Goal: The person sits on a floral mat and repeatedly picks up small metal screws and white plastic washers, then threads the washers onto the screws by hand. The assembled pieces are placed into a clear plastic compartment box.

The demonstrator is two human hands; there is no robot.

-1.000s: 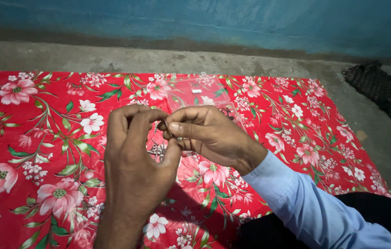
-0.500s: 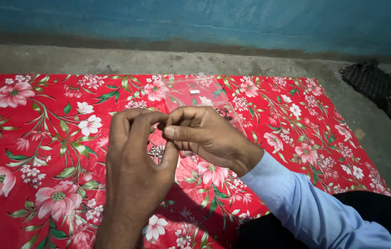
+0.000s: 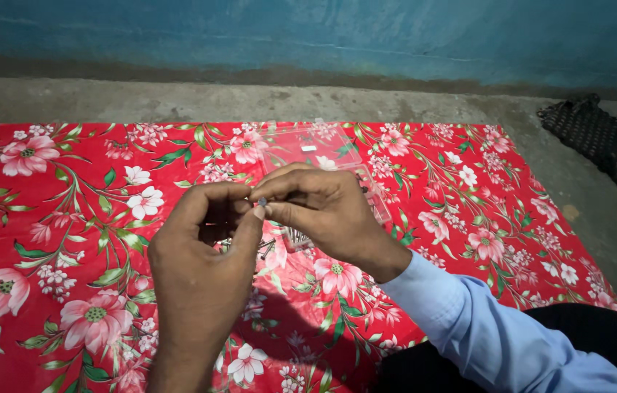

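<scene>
- A small dark metal piece (image 3: 261, 201) is pinched between the fingertips of the right hand (image 3: 323, 211) and the left hand (image 3: 203, 262), held in the air above the red floral cloth (image 3: 68, 218).
- The right grip is closed: thumb and forefinger are pressed together on the piece, with the other fingers curled underneath.
- The left grip is also closed, its thumb and forefinger tips brought up against the same piece from the other side; how much of the piece each hand bears cannot be told, since it is nearly hidden by the fingertips.
- A clear plastic box (image 3: 316, 149) lies on the cloth just behind the hands, partly covered by the right hand.
- A few more small metal parts (image 3: 295, 236) show on the cloth beneath the right hand, too small to make out in detail.
- For work this fine, the piece is best kept low over the cloth, so that anything let slip is caught by the fabric rather than lost on the concrete floor (image 3: 592, 211).
- Pressure is judged best kept light and even at the fingertips, with one hand held steady while the other does the adjusting.
- The wrists are better braced close together, so that tremor is reduced.
</scene>
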